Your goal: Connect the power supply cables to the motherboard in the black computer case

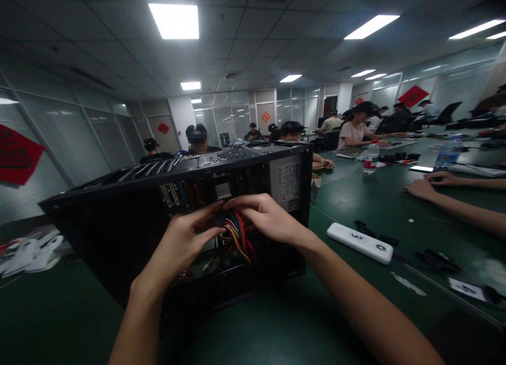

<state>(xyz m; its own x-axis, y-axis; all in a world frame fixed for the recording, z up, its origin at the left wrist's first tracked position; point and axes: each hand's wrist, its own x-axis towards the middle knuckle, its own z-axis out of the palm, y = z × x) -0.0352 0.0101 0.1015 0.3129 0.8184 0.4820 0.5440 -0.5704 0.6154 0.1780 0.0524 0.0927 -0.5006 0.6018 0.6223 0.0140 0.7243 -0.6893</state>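
A black computer case stands in front of me with its near side open. Inside it, my left hand pinches a dark cable connector between thumb and fingers. From the connector, a bundle of red, yellow, blue and black power cables curves down to the right. My right hand is closed around the upper part of this bundle, its fingertips close to the connector; its thumb is hidden. A labelled power supply sits at the upper right of the case. Slot-like parts show above my left hand.
Right of the case lie a white power bank, dark cables and a numbered card on the green table. Bottles stand farther back. Another person's hands rest at the right; several people sit beyond.
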